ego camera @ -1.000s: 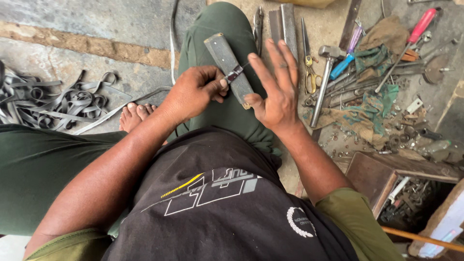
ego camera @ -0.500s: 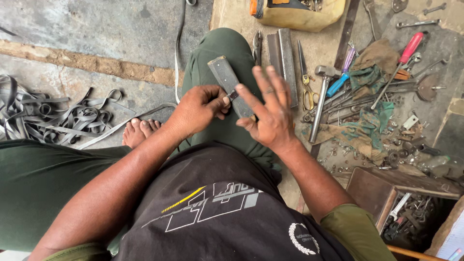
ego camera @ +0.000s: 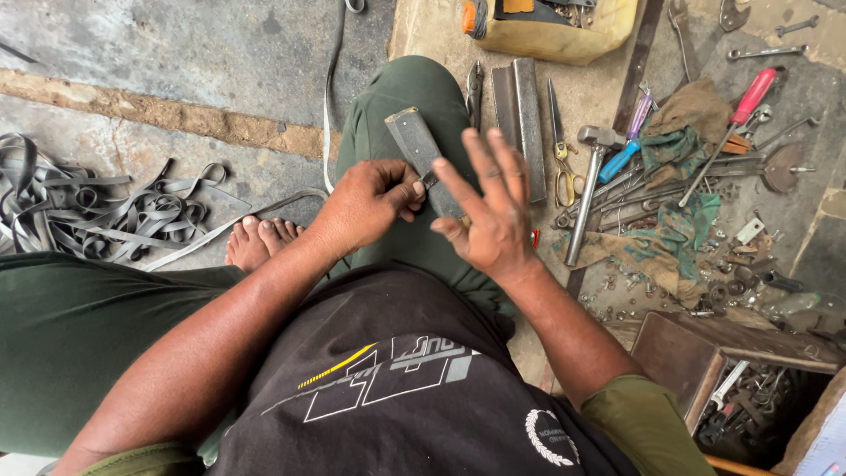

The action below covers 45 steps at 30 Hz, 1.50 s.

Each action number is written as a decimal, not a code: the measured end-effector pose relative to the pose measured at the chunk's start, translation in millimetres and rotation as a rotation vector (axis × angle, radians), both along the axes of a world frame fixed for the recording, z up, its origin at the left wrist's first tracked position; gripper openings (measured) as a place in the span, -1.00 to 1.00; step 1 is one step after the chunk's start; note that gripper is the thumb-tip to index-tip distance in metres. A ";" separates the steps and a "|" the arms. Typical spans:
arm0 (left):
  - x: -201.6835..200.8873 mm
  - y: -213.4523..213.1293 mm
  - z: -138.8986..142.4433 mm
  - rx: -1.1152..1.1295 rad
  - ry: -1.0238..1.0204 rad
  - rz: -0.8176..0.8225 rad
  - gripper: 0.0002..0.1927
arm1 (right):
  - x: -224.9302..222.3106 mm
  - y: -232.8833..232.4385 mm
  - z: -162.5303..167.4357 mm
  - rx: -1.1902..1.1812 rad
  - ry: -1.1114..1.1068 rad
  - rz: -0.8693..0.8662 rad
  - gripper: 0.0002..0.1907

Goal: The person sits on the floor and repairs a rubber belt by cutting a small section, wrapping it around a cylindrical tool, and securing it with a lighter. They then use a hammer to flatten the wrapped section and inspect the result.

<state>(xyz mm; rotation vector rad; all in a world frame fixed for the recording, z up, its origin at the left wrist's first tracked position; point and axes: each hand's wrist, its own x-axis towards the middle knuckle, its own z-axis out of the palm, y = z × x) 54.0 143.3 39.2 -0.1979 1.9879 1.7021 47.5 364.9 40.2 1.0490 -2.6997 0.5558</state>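
While your left hand (ego camera: 370,203) pinched a small blade (ego camera: 429,181) against the stone (ego camera: 414,145), your right hand (ego camera: 489,211) lay spread open over the stone's near end.

- A rough floor-level repair workshop, with the work done seated on bare concrete floor (ego camera: 220,62).
- Hand tools lie scattered: a hammer (ego camera: 589,181), scissors (ego camera: 561,163), a red-handled screwdriver (ego camera: 738,119), spanners (ego camera: 765,53).
- Oily rags (ego camera: 679,234), loose nuts and washers.
- A heap of cut rubber strips (ego camera: 88,207).
- A box of metal parts (ego camera: 740,401).
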 end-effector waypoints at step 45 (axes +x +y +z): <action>1.2 0.0 0.2 0.003 -0.001 0.016 -0.79 | 7.3 -4.8 2.5 -0.071 -0.041 -0.016 -0.26</action>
